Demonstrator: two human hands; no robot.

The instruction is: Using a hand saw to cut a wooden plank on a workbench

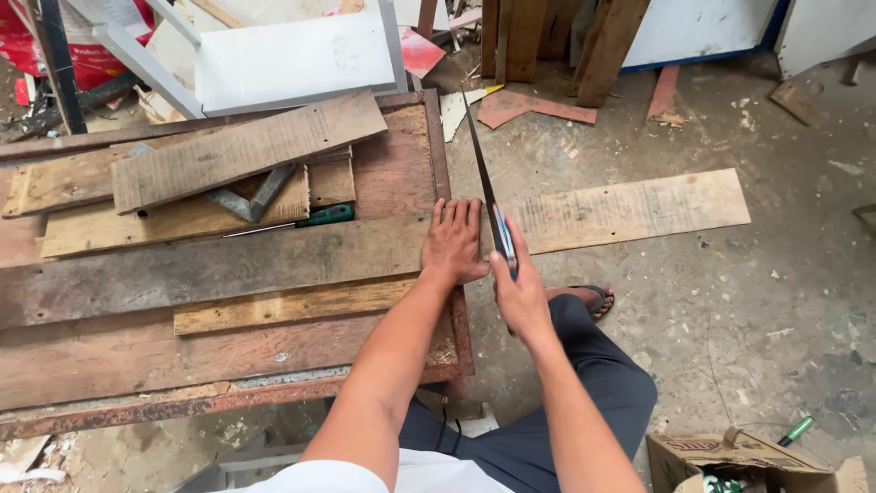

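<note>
Cardboard box [748,461] sat at the lower right of the frame, cut off by the edge, its contents hard to make out; a green handle [797,430] poked up beside it. At centre, the left hand [453,242] lay flat with fingers spread on a long plank [602,215] overhanging the workbench [228,365]. The right hand [520,288] was wrapped tight around a saw [484,173], blade edge-on across the plank.
</note>
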